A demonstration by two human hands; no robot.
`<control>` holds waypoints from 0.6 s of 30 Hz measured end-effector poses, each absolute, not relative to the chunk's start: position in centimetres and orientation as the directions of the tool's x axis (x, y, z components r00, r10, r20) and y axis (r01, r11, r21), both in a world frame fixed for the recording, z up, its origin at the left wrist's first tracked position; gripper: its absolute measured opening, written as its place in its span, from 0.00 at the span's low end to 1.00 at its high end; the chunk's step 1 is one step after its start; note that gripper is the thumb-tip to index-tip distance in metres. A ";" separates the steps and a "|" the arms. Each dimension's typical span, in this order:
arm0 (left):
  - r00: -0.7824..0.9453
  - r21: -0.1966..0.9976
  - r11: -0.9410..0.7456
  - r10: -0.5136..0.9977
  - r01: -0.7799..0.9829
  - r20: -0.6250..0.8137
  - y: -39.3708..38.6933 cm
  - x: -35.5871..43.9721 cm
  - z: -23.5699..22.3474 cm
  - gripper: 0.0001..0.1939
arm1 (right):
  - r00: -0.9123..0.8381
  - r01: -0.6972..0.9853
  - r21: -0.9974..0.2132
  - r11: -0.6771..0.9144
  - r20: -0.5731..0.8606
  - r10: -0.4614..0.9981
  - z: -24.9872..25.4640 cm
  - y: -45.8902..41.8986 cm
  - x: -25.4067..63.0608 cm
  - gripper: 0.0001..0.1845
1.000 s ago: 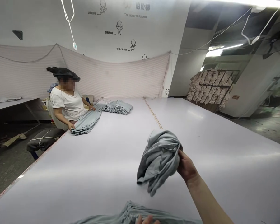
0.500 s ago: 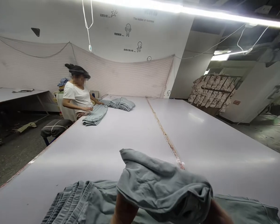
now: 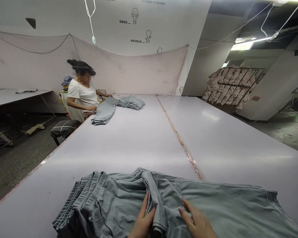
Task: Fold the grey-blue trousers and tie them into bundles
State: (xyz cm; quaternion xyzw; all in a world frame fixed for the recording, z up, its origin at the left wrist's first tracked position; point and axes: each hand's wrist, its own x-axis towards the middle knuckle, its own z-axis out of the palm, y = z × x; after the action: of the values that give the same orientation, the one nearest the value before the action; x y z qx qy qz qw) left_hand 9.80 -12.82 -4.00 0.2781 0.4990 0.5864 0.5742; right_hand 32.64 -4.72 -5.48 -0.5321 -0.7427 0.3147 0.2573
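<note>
Grey-green trousers [image 3: 221, 201] with elastic waistbands [image 3: 85, 196] lie across the near side of the table, waistbands to the left and legs to the right. On top is a folded pair [image 3: 155, 195], its edge standing up in a narrow roll. My left hand [image 3: 142, 219] is closed on the left side of this roll, thumb and fingers at the cloth. To the right of it, my right hand [image 3: 197, 219] pinches the trouser cloth between thumb and fingers. The lower parts of both hands run out of the picture.
Across the table [image 3: 129, 142], a co-worker [image 3: 80, 92] handles similar trousers [image 3: 104, 112] at the left edge. A folded stack [image 3: 131, 102] lies beside them. A taped seam [image 3: 176, 134] runs along the tabletop. Pale garments hang on a rack [image 3: 232, 86] at the back right.
The bundled trousers that my hands held up above the table are now down on the other trousers. The view has tilted downward. The co-worker's far hand has reached farther out.
</note>
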 end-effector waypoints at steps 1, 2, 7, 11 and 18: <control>-0.199 0.925 0.137 0.955 -0.354 -0.218 -12.8 10.4 -4.1 0.42 | -0.318 0.553 -0.820 0.151 -0.040 0.947 -4.2 -5.1 31.0 0.33; -0.194 0.939 0.121 0.962 -0.322 -0.190 -12.7 11.1 -4.3 0.41 | -0.337 0.491 -0.867 0.088 -0.096 0.937 -3.0 -5.4 29.4 0.37; -0.193 0.931 0.078 0.969 -0.355 -0.155 -12.3 12.4 -4.5 0.39 | -0.403 0.348 -0.937 0.019 -0.131 0.906 -0.9 -4.3 24.2 0.36; -0.159 0.743 0.124 0.941 -0.657 -0.298 -12.9 10.1 -2.6 0.42 | -0.484 0.068 -0.968 -0.241 -0.243 0.841 -1.4 -2.9 25.2 0.29; -0.230 0.608 0.054 0.896 -0.792 -0.379 -17.4 1.6 3.7 0.45 | -0.111 -0.102 -0.938 -0.331 -0.320 0.941 4.7 -1.0 34.5 0.28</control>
State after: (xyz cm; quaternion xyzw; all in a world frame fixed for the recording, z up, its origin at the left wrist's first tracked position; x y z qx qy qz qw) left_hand 1.61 -17.39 3.71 0.0681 0.3831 0.6843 0.6167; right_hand 34.52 -0.98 4.66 -0.5215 -0.4022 0.6274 0.4154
